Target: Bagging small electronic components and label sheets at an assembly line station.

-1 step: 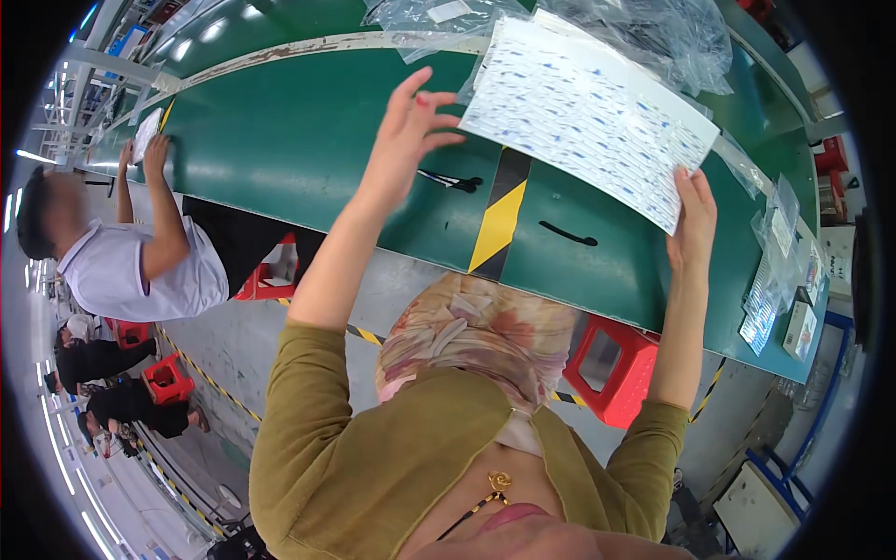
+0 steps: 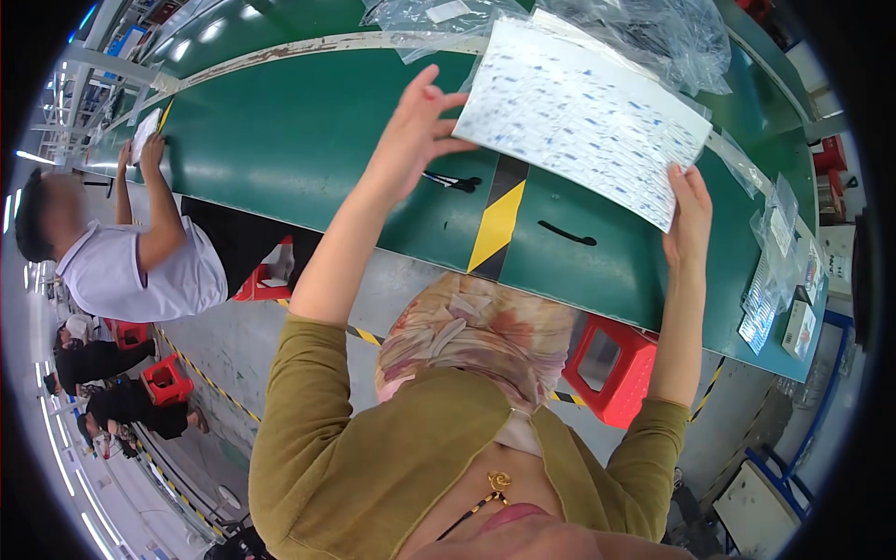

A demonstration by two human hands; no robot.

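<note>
A white glossy sheet with rows of small blue marks (image 2: 583, 117) is held up tilted above the green table (image 2: 280, 121). My right hand (image 2: 688, 210) grips its lower right corner, thumb in front and the other fingers partly hidden. At the sheet's left edge, my left hand (image 2: 415, 135) has its fingers spread, their tips at or touching that edge. Below the sheet lie a thin black curved strip (image 2: 567, 233) and a small black tool with pale blades (image 2: 455, 182), its exact kind unclear.
Crumpled clear plastic bags (image 2: 681, 42) lie behind the sheet. Bagged blue-and-white cards (image 2: 758, 313) and a small box (image 2: 799, 329) sit at the table's right end. Yellow-and-black tape (image 2: 499, 229) crosses the table. A red stool (image 2: 611, 369) stands below; a co-worker (image 2: 145, 257) handles something white at left.
The sheet has tilted and shifted slightly left and down at its right side. My right hand has moved a little left with it; my left fingers are closer to the edge.
</note>
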